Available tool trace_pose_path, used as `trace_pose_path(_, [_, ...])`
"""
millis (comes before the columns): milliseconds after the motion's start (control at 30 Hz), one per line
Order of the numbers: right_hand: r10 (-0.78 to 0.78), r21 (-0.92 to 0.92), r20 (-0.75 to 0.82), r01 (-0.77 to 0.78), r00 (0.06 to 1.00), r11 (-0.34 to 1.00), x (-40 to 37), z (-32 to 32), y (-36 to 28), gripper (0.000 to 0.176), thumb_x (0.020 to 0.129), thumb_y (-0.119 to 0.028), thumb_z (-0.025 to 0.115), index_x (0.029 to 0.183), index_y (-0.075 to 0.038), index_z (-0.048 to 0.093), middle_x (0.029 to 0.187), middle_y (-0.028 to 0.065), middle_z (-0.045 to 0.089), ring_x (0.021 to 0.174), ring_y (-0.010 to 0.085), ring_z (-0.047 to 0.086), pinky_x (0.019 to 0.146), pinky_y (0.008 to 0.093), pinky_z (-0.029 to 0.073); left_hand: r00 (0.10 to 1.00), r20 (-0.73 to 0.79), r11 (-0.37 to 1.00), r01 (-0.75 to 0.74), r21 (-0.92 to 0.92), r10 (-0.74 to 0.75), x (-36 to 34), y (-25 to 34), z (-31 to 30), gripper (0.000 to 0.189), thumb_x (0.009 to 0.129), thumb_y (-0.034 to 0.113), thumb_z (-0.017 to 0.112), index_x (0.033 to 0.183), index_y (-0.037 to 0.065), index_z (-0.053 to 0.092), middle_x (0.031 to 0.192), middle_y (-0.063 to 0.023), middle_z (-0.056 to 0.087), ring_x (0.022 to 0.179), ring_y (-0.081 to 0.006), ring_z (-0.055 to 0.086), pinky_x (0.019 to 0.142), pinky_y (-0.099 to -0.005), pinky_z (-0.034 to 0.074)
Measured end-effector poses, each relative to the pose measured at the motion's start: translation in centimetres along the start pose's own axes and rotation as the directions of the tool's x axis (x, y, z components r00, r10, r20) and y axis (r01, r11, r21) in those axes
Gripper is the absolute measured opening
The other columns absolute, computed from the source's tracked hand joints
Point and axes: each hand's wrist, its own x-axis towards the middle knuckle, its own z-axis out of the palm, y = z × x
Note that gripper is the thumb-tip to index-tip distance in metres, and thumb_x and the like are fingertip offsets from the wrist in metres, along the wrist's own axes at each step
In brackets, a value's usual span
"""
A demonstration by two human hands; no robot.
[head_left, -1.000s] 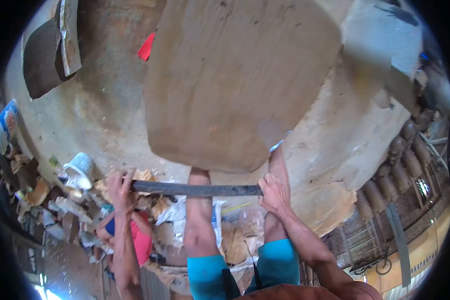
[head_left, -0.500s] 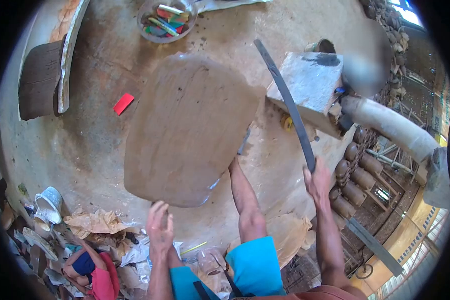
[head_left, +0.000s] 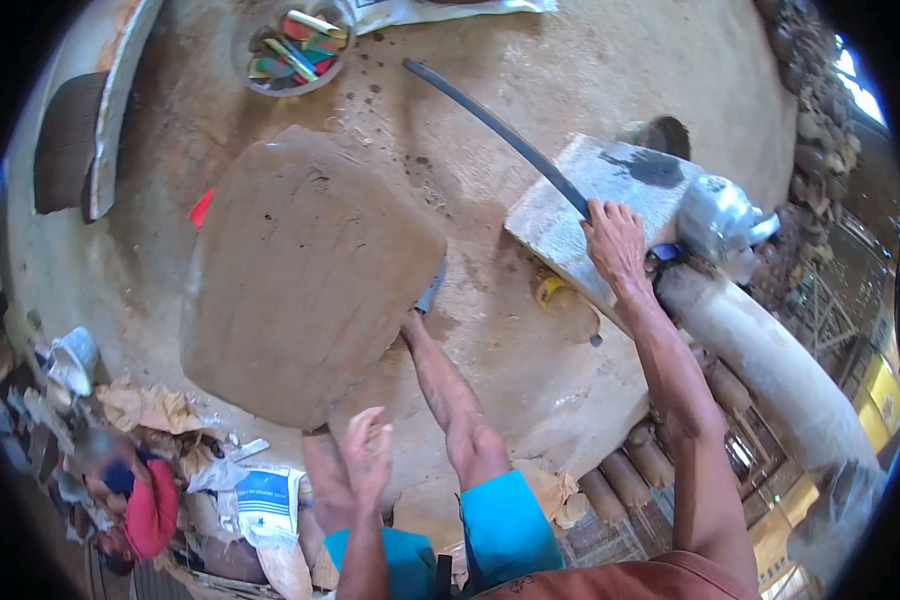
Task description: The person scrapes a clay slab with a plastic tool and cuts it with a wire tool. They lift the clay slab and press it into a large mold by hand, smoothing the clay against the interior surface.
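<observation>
My right hand (head_left: 618, 243) grips one end of a long, thin dark strip (head_left: 500, 132), which looks like a flat wooden batten. The strip reaches up and left, its near end overlapping a pale block (head_left: 548, 215) with a dark wet patch. A broad brown slab of wet clay (head_left: 315, 280) with rounded corners lies in front of me, its surface streaked and slightly pitted. Just below the slab's lower edge is my left hand (head_left: 369, 450), held up with nothing in it and its fingers loosely extended.
A clear bowl of colourful tools (head_left: 295, 90) sits beyond the slab, and a red card (head_left: 202, 208) lies at its left edge. To the right are a plastic-wrapped bundle (head_left: 715, 220), a yellow tape measure (head_left: 550, 290) and a pale pipe (head_left: 760, 330). A person (head_left: 150, 510) sits lower left.
My right hand has moved up with the strip, which now slants more to the left and reaches over the pale block. My left hand has shifted right, and the view has turned.
</observation>
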Motion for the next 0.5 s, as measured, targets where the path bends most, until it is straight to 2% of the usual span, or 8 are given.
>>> trace_pose_path(100, [0.022,-0.078,0.026,-0.02,0.999,0.997,0.2,3.1,0.8,0.028,0.096,-0.031,0.072,0.115,-0.013,0.064,0.101,0.0105,0.067,0.101,0.0312,0.064,0.086,0.0499,0.044,0.999,-0.005,0.995,0.047,-0.089,-0.047,-0.3,2.0,4.2,0.038,0.093,0.0,0.071,0.13,0.003,0.071,0.129,-0.013,0.068,0.119,-0.0238,0.068,0.097,-0.0367,0.06])
trace_pose_path(167, [0.125,-0.154,0.097,-0.109,0.987,0.982,0.1,2.8,0.3,0.031,0.092,-0.027,0.076,0.116,-0.012,0.063,0.106,0.0097,0.067,0.103,0.0315,0.063,0.088,0.0515,0.043,0.993,0.084,0.986,0.092,-0.138,-0.081,-0.2,3.9,5.1,0.04,0.093,-0.001,0.072,0.132,0.002,0.07,0.129,-0.0137,0.069,0.116,-0.0238,0.071,0.097,-0.0362,0.062])
trace_pose_path(267, [0.132,-0.055,0.053,-0.129,0.99,0.99,0.5,-0.4,-0.5,0.043,0.088,-0.027,0.082,0.123,-0.012,0.064,0.116,0.0112,0.066,0.109,0.0312,0.063,0.092,0.0513,0.044,0.993,0.082,0.988,0.097,-0.121,-0.088,0.6,4.7,5.4,0.04,0.093,-0.001,0.072,0.133,0.002,0.07,0.129,-0.0144,0.069,0.115,-0.0244,0.072,0.098,-0.0367,0.062])
trace_pose_path(300, [0.14,-0.007,0.007,-0.14,0.99,0.99,1.0,-1.6,-1.3,0.055,0.091,-0.029,0.081,0.137,-0.006,0.061,0.129,0.0156,0.066,0.122,0.0327,0.062,0.103,0.0506,0.044,0.994,0.067,0.988,0.092,-0.124,-0.084,1.2,4.4,5.7,0.04,0.093,-0.001,0.072,0.133,0.002,0.07,0.129,-0.0144,0.069,0.115,-0.0244,0.072,0.098,-0.0367,0.062])
trace_pose_path(333, [0.127,0.003,-0.003,-0.127,0.992,0.992,2.0,-1.7,-2.4,0.055,0.091,-0.029,0.081,0.137,-0.006,0.061,0.129,0.0156,0.066,0.122,0.0327,0.062,0.103,0.0506,0.044,0.995,0.045,0.988,0.091,-0.121,-0.086,1.8,3.8,5.8,0.04,0.093,0.0,0.072,0.134,0.001,0.069,0.129,-0.0147,0.069,0.115,-0.0246,0.072,0.098,-0.0368,0.062])
trace_pose_path(400, [0.042,0.322,-0.158,0.012,0.987,0.947,3.1,-1.7,-5.6,0.055,0.094,-0.031,0.079,0.139,-0.004,0.061,0.138,0.0183,0.064,0.129,0.0357,0.06,0.11,0.0502,0.044,0.995,0.015,0.988,0.105,-0.115,-0.104,2.1,4.1,5.8,0.04,0.094,0.0,0.072,0.134,0.001,0.069,0.13,-0.0151,0.069,0.115,-0.0249,0.072,0.098,-0.0368,0.062])
trace_pose_path(467, [-0.034,0.611,0.014,0.018,0.999,0.792,5.3,-1.4,-11.1,0.059,0.097,-0.037,0.076,0.14,0.001,0.059,0.143,0.0209,0.061,0.133,0.0377,0.059,0.114,0.0512,0.044,0.989,-0.033,0.988,0.141,-0.069,-0.144,3.7,6.3,5.9,0.041,0.094,0.002,0.073,0.135,-0.001,0.068,0.131,-0.0155,0.069,0.116,-0.0238,0.071,0.096,-0.0368,0.063])
trace_pose_path(500, [-0.086,0.658,0.041,0.038,0.995,0.752,6.6,-0.6,-14.0,0.062,0.099,-0.039,0.073,0.143,0.002,0.057,0.148,0.0226,0.059,0.137,0.0393,0.057,0.117,0.0505,0.043,0.989,-0.044,0.988,0.142,-0.061,-0.145,4.2,6.6,6.3,0.041,0.094,0.002,0.073,0.135,-0.001,0.068,0.131,-0.0155,0.069,0.116,-0.0238,0.071,0.096,-0.0368,0.063])
